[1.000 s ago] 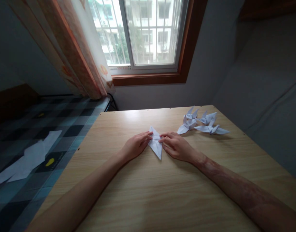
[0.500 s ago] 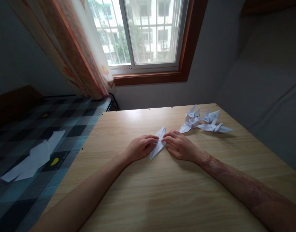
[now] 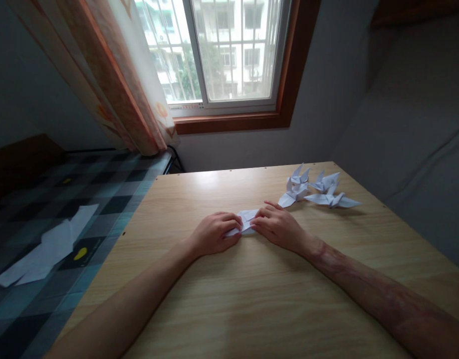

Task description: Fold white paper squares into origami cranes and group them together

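Note:
A folded piece of white paper (image 3: 246,217) lies on the wooden table between my two hands. My left hand (image 3: 217,231) grips its left end, fingers bent over the edge and covering part of it. On the other side, my right hand (image 3: 276,224) has its curled fingers on the paper's right end, with one finger slightly raised. Both hands hide parts of the folds. Several white origami cranes (image 3: 332,198) stand just beyond my right hand.
The light wooden table (image 3: 229,299) reaches toward a wall with a barred window (image 3: 237,55). At left is a bed (image 3: 113,199) with a checked cover, and white paper sheets (image 3: 53,249) lie on it. A patterned curtain (image 3: 128,89) hangs above the bed.
The folded paper has turned from a slanted, pointed diamond to a flatter, more sideways lie. Both hands stay on it, with the left fingers shifted slightly lower.

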Demonstrator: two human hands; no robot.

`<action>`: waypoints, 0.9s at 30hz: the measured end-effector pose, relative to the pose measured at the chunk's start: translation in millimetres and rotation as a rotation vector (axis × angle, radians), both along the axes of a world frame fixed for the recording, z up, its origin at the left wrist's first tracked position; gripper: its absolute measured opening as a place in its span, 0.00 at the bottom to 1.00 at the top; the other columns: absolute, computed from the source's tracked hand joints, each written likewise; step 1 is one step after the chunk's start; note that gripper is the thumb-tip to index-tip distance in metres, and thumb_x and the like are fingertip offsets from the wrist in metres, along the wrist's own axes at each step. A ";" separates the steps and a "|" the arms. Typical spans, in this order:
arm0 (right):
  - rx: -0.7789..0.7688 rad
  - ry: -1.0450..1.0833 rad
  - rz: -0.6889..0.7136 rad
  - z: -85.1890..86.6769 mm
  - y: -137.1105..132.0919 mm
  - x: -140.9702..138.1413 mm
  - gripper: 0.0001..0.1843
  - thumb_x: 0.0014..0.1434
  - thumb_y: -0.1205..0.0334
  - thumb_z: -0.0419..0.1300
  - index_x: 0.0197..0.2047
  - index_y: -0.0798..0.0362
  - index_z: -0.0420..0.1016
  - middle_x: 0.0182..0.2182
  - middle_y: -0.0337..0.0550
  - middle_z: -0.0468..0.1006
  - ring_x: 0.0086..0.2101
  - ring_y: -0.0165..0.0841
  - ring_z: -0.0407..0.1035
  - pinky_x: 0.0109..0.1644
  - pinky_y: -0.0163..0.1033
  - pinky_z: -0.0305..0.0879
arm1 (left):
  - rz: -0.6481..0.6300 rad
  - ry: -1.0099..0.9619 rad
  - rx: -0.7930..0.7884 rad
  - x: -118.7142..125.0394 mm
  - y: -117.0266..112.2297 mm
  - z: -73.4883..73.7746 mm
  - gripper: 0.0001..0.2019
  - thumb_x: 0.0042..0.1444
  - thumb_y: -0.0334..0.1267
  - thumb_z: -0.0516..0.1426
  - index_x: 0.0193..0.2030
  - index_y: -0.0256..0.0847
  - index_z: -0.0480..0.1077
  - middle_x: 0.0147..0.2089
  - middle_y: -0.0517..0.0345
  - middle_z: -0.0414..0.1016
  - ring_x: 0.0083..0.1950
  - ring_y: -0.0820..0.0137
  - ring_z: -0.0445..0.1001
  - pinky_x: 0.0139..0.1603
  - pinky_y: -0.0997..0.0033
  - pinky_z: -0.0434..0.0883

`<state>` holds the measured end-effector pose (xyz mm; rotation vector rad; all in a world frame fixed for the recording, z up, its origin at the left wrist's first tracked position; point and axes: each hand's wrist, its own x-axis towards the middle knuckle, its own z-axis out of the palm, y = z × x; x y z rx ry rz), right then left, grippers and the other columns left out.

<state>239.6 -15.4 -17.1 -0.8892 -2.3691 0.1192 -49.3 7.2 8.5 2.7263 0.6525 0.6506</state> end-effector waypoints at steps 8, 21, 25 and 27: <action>-0.203 0.226 -0.092 -3.1 5.1 -8.0 0.04 0.72 0.60 0.68 0.43 0.48 0.85 0.38 0.44 0.81 0.41 0.39 0.75 0.50 0.45 0.72 | 0.158 -0.126 -0.102 10.4 -0.4 -3.8 0.09 0.71 0.41 0.60 0.42 0.44 0.82 0.48 0.51 0.86 0.47 0.64 0.84 0.54 0.64 0.80; -0.158 0.227 -0.078 -6.3 4.9 -10.7 0.08 0.70 0.69 0.66 0.45 0.46 0.85 0.45 0.47 0.81 0.48 0.42 0.75 0.54 0.48 0.73 | 0.173 -0.052 0.025 13.3 -8.6 -10.0 0.13 0.69 0.33 0.57 0.49 0.49 0.84 0.55 0.56 0.86 0.52 0.62 0.84 0.58 0.58 0.79; -0.130 0.189 -0.071 -1.7 0.7 -12.5 0.10 0.69 0.72 0.64 0.47 0.47 0.81 0.52 0.49 0.81 0.52 0.45 0.74 0.58 0.51 0.73 | 0.115 0.026 0.115 11.5 -10.1 -7.2 0.12 0.68 0.36 0.60 0.52 0.49 0.84 0.55 0.56 0.86 0.52 0.62 0.83 0.63 0.55 0.76; -0.121 0.173 -0.055 0.4 -1.2 -13.2 0.09 0.69 0.72 0.63 0.46 0.48 0.80 0.50 0.49 0.82 0.50 0.44 0.75 0.57 0.51 0.72 | 0.108 0.044 0.153 11.2 -11.3 -5.1 0.11 0.69 0.39 0.61 0.52 0.49 0.84 0.53 0.56 0.87 0.50 0.62 0.83 0.62 0.55 0.76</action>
